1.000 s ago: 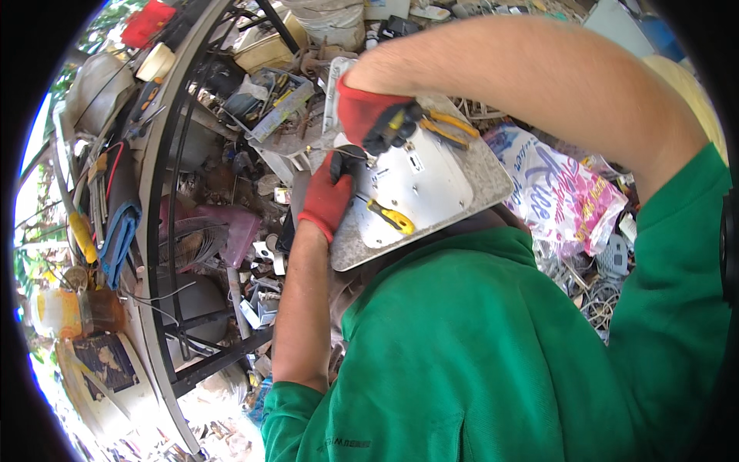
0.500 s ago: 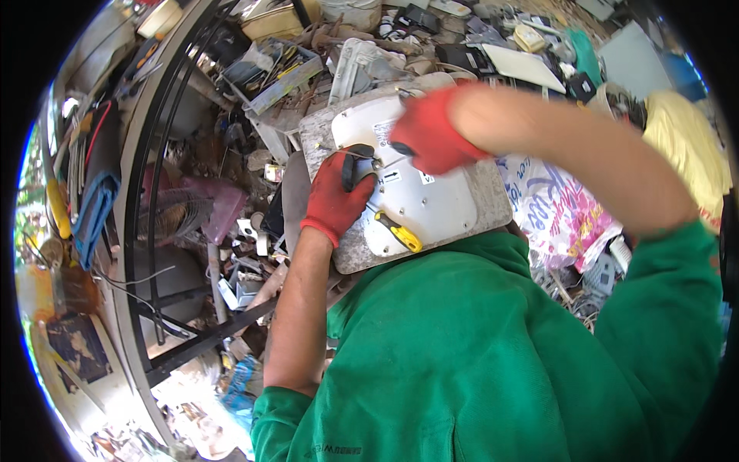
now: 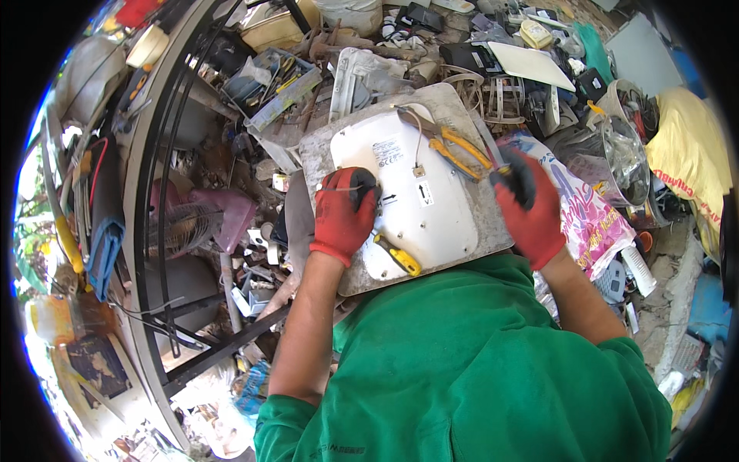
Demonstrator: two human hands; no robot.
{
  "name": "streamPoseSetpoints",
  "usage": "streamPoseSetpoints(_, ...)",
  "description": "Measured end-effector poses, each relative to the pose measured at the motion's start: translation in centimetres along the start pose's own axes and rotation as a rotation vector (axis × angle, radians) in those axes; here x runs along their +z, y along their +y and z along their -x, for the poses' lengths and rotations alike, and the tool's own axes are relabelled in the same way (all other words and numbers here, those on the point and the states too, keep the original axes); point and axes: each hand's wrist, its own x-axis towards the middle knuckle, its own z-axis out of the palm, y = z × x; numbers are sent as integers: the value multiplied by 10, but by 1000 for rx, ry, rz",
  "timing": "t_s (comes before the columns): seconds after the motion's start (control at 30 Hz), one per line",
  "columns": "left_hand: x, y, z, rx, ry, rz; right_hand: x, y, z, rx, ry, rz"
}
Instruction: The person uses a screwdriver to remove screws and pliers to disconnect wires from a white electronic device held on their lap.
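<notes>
A white rounded flat panel (image 3: 454, 223) lies on a worn grey slab (image 3: 339, 146) in front of me. My left hand (image 3: 345, 212), in a red glove with black fingers, rests on its left side, fingers closed on a thin grey cable (image 3: 337, 189). Off the slab's right edge, my gloved right hand (image 3: 533, 206) is closed round a tool with a long grey blade (image 3: 488, 138), which looks like a knife. Yellow-handled pliers (image 3: 450, 148) lie across the panel's upper right. A yellow-and-black screwdriver (image 3: 397, 256) sits near its lower edge. Another thin cable (image 3: 419, 146) bends over the panel.
A dark metal frame (image 3: 165, 192) stands at left. Beyond the slab lie a tool tray (image 3: 285, 96), a pale flat board (image 3: 526, 65) and heaped scrap. At right are a printed plastic bag (image 3: 593, 231), a bucket of scrap (image 3: 620, 146) and a yellow sack (image 3: 689, 154).
My right hand has moved from over the panel to the right of the slab, uncovering the pliers and a cable. My left hand has shifted slightly down.
</notes>
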Motion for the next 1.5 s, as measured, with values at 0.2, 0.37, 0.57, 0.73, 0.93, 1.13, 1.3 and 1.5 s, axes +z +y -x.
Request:
streamPoseSetpoints(0.2,4,9,1,-96,-27,28,-13,24,-50,333,-223,-85)
streamPoseSetpoints(0.37,1,24,5,63,47,-110,6,-16,-59,-33,-320,577)
streamPoseSetpoints(0.57,10,30,3,55,83,-244,13,-42,-91,22,-649,798)
streamPoseSetpoints(0.73,16,18,7,-150,184,111,-20,-10,-81,118,-623,334)
streamPoseSetpoints(0.93,16,16,3,-153,155,121,-21,70,-31,371,-240,-563)
streamPoseSetpoints(1.13,15,16,-4,-182,205,314,-11,127,2,569,-208,-708)
streamPoseSetpoints(1.3,16,-2,-11,-355,298,583,-14,121,2,715,-225,-960)
streamPoseSetpoints(1.5,-3,-27,11,-209,353,11,-12,118,-16,591,-449,-631)
